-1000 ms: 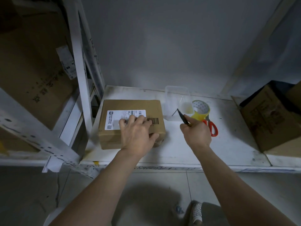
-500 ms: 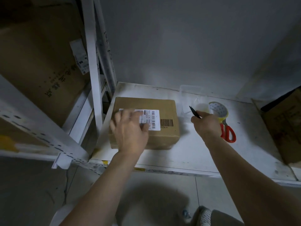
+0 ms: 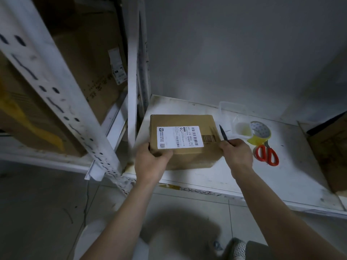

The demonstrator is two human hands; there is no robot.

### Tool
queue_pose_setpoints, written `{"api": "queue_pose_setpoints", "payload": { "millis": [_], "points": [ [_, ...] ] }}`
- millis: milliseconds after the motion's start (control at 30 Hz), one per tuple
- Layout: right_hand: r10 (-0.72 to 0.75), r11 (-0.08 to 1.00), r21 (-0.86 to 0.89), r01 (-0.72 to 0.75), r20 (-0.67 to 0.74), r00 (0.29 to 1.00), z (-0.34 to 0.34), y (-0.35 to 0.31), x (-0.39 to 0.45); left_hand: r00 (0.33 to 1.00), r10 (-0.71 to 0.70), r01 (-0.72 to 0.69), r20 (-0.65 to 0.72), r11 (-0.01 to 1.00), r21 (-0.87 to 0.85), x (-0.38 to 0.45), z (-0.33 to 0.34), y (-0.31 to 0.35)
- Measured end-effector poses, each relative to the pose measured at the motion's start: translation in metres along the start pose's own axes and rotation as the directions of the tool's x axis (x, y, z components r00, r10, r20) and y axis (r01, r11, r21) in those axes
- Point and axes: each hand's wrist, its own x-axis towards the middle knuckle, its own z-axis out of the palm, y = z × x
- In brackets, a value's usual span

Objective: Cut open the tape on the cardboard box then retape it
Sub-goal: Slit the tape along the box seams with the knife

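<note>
Cardboard box (image 3: 185, 139) sits on the white shelf (image 3: 244, 177), near its left front corner, shipping label (image 3: 180, 136) facing up. Tape seam not clearly resolved; cannot tell if cut.

Left hand (image 3: 150, 162) clamped on the box's near left corner, thumb on top. Right hand (image 3: 236, 152) closed around a dark-bladed knife (image 3: 224, 135), knuckles against the box's right edge, blade pointing up and away.

Judgement: step in hand is squaring and steadying the box before cutting. Do it well: left hand stays clear of the blade's path, shallow blade depth, cut along the seam, stroke away from the body.

Beside: yellow tape roll (image 3: 260, 132), red-handled scissors (image 3: 266, 153), clear plastic container (image 3: 233, 113), all right of the box.
</note>
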Motion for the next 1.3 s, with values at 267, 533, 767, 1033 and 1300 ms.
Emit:
{"api": "queue_pose_setpoints", "payload": {
  "millis": [267, 533, 767, 1033, 1300],
  "points": [
    [-0.089, 0.993, 0.081, 0.085, 0.053, 0.995, 0.005, -0.008, 0.003, 0.944, 0.305, -0.331, 0.129, 0.871, 0.363, -0.024, 0.000, -0.026],
    [-0.113, 0.960, 0.275, 0.058, 0.191, 0.975, -0.002, -0.010, 0.010, 0.848, 0.501, -0.529, 0.173, 0.782, 0.330, -0.028, 0.017, -0.038],
    [-0.117, 0.940, 0.341, 0.033, 0.230, 0.966, -0.013, 0.001, 0.004, 0.654, 0.726, -0.694, 0.212, 0.464, 0.550, -0.022, 0.035, -0.027],
    [-0.193, 0.975, 0.156, 0.156, 0.265, 0.945, -0.033, 0.021, -0.017, 0.625, 0.765, -0.629, 0.156, 0.376, 0.680, -0.025, 0.057, -0.017],
    [-0.331, 0.930, -0.071, 0.360, 0.260, 0.907, -0.043, 0.048, -0.027, 0.625, 0.780, -0.583, 0.024, 0.447, 0.678, -0.020, 0.069, -0.016]
  ]
}}
